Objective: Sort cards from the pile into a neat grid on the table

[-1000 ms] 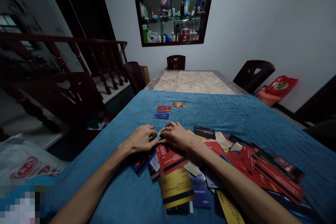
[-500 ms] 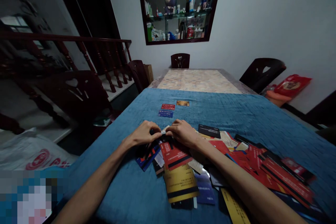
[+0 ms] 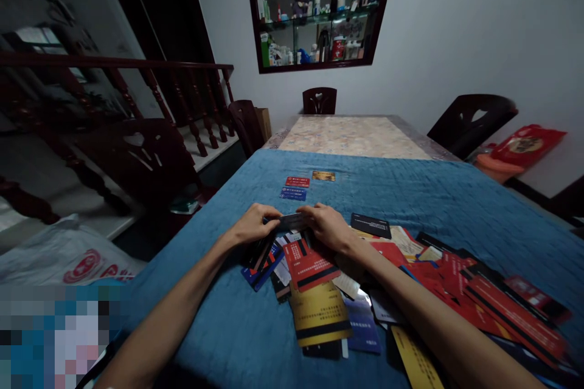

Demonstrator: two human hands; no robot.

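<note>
My left hand (image 3: 253, 225) and my right hand (image 3: 327, 225) hold the two ends of a dark card (image 3: 292, 220) just above the near end of a heap of plastic cards (image 3: 410, 279). The heap is red, black, gold and blue and spreads to the right over the blue tablecloth (image 3: 410, 194). Beyond my hands three single cards lie flat: a red card (image 3: 297, 182), a blue card (image 3: 293, 194) below it, and a gold card (image 3: 323, 175) to the right. A black card (image 3: 370, 225) lies right of my right hand.
Dark wooden chairs stand at the left (image 3: 141, 158), the far end (image 3: 319, 100) and the right (image 3: 474, 121). The far half of the table (image 3: 356, 137) is bare and patterned. A wall niche (image 3: 319, 9) holds bottles and a plush toy. A white bag (image 3: 68, 255) lies lower left.
Both hands have lifted from lying flat on the heap and now pinch one dark card between them. The view has tilted slightly.
</note>
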